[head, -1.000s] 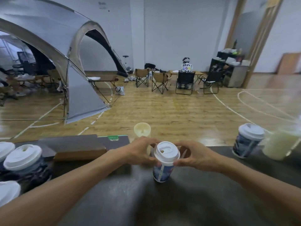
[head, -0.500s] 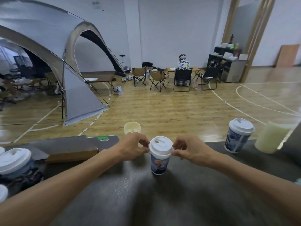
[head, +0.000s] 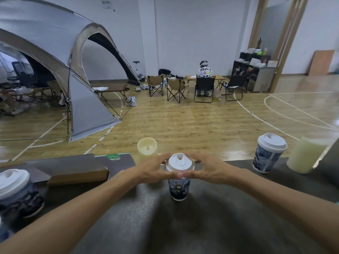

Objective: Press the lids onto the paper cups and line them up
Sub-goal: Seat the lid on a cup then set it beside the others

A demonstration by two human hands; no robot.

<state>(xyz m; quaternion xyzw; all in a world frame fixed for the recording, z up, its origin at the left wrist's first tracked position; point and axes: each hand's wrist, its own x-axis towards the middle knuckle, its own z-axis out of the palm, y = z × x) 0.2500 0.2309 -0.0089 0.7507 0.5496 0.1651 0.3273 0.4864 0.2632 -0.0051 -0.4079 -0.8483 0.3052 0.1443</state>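
hands (head: pixel 180 171) now wrapped around lid (head: pixel 179 162)

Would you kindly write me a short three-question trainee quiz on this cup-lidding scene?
1. True or false: both hands are on the middle cup's lid.
2. Which lidded cup stands alone at the right: A, the right cup, or B, the left cup?
3. What pale thing stands just behind the left hand?

Key
1. True: the left hand and right hand ring the lid's rim, thumbs meeting in front.
2. A.
3. A cream candle.
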